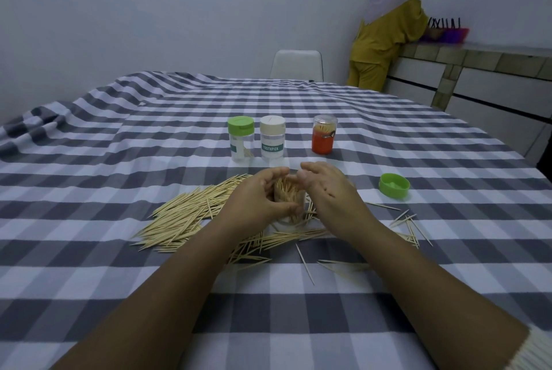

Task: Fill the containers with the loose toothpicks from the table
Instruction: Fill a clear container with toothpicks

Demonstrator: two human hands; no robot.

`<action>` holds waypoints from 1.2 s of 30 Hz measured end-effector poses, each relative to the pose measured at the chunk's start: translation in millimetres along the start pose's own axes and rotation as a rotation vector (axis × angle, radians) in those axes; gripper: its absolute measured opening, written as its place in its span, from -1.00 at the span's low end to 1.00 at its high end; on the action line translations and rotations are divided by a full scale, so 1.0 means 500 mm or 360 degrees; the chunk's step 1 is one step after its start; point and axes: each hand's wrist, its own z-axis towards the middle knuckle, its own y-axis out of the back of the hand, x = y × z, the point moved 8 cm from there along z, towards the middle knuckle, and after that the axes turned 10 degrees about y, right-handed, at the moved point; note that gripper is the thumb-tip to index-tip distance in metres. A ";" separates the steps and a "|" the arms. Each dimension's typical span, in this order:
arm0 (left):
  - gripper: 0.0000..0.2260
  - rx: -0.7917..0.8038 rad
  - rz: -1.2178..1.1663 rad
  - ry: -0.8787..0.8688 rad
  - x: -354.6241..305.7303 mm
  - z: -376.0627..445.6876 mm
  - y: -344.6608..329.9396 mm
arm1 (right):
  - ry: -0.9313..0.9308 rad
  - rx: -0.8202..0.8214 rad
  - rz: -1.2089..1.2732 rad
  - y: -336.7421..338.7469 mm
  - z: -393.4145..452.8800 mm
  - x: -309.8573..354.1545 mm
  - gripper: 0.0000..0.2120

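Note:
A clear container (291,214) stuffed with toothpicks stands upright on the checked cloth between my hands. My left hand (257,199) grips its left side, fingers curled round it. My right hand (325,187) sits at its right side with the fingertips at the toothpick tops; whether it pinches any is hidden. Loose toothpicks (185,217) lie in a heap to the left, and more toothpicks (409,224) are scattered to the right. Behind stand a green-lidded container (241,139), a cream-lidded "TOOTHPICK" container (272,138) and an orange container (324,138).
A loose green lid (394,185) lies on the cloth right of my hands. A white chair (297,64) stands at the table's far edge. A person in yellow (388,34) leans at a counter (478,70) at the back right.

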 end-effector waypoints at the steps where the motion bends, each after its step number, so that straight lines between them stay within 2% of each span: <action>1: -0.34 -0.0007 0.0006 -0.0002 0.000 0.001 0.001 | 0.0016 0.0092 -0.0141 -0.010 0.001 0.000 -0.57; 3: -0.37 -0.0010 0.0015 0.0000 0.002 0.002 0.002 | 0.0030 0.0164 -0.0073 -0.024 0.002 0.002 -0.60; 5: -0.38 0.0008 0.0004 0.0013 0.005 0.004 0.001 | -0.0009 0.0024 0.0321 -0.015 0.000 0.008 -0.69; 7: -0.35 0.0016 -0.0010 0.0034 0.006 0.004 0.000 | -0.0096 -0.0148 0.0597 0.008 -0.003 0.004 -0.67; 10: -0.31 0.0024 -0.0047 0.0055 0.005 0.000 -0.002 | -0.0200 -0.0263 0.0618 0.035 -0.005 -0.017 -0.61; 12: -0.31 0.0028 -0.0051 0.0067 0.003 -0.003 -0.001 | -0.0260 -0.0275 0.0619 0.045 -0.005 -0.037 -0.67; 13: -0.31 0.0033 -0.0051 0.0074 0.001 -0.004 0.001 | -0.0299 -0.0239 0.0591 0.045 -0.006 -0.046 -0.73; 15: -0.32 0.0045 -0.0047 0.0091 0.000 -0.005 0.006 | -0.0300 -0.0077 0.0269 0.042 -0.006 -0.064 -0.74; 17: -0.33 0.0057 -0.0033 0.0109 0.000 -0.005 0.011 | -0.0298 0.0171 -0.0171 0.028 -0.003 -0.090 -0.61; 19: -0.33 0.0071 -0.0020 0.0124 0.002 -0.004 0.014 | -0.0268 0.0379 -0.0380 0.007 -0.002 -0.103 -0.53; 24: -0.32 0.0075 -0.0028 0.0131 0.003 -0.004 0.015 | -0.0027 0.0729 -0.0435 -0.043 0.000 -0.070 -0.48; 27: -0.32 0.0066 -0.0012 0.0131 0.005 -0.004 0.017 | 0.0059 0.0729 -0.0606 -0.036 0.004 -0.063 -0.66; 31: -0.31 0.0055 0.0009 0.0129 0.007 -0.001 0.018 | -0.0135 0.0746 -0.0584 0.003 -0.009 -0.075 -0.77; 36: -0.32 0.0064 -0.0004 0.0125 0.009 0.003 0.017 | -0.0351 0.0893 -0.0375 0.037 -0.036 -0.090 -0.75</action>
